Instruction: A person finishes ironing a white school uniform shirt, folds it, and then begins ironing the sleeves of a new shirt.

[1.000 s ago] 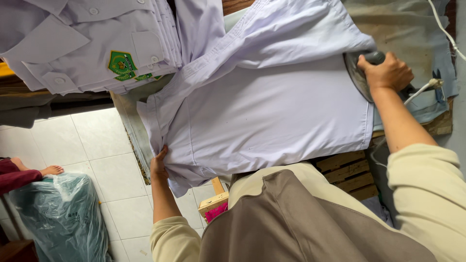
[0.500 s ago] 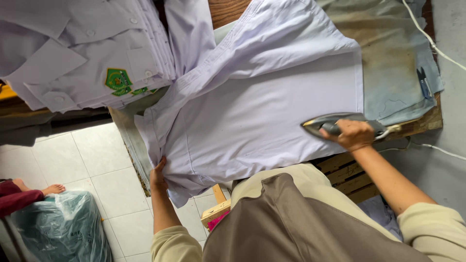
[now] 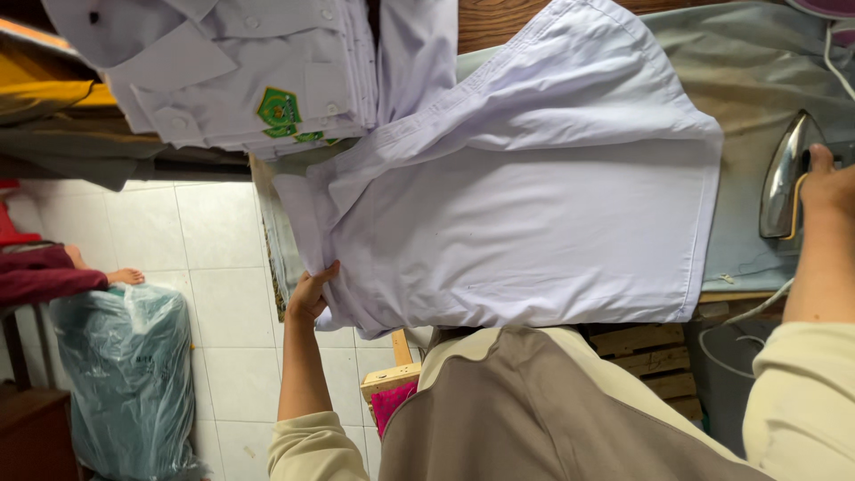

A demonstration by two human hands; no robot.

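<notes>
Nearest the camera, the person's beige and brown clothing fills the lower frame, with both arms reaching out from it. The left hand (image 3: pixel 309 298) is curled around the near-left corner of the white shirt (image 3: pixel 534 214), fingers tucked under the cloth and thumb on top, pinching the edge where it hangs off the surface (image 3: pixel 757 240). The right hand (image 3: pixel 828 183) is wrapped shut around the handle of the iron (image 3: pixel 784 174), which is tipped up with its shiny soleplate facing the shirt and stands on the grey-green padded cover just past the shirt's right edge, not on the cloth.

To do this step well, the left hand should pull the pinched corner taut, so the panel lies flat and no fold is pressed in when the iron meets the cloth. The cord (image 3: pixel 744 321) trailing below the iron needs to stay clear of the fabric.

The shirt lies spread over the surface, its long axis running left to right. What looks like the collar end lies at the upper left and the straight hem at the right, though the folds there make this hard to confirm.

Farther off, a stack of folded white shirts (image 3: pixel 240 80) with a green badge lies at the upper left.
</notes>
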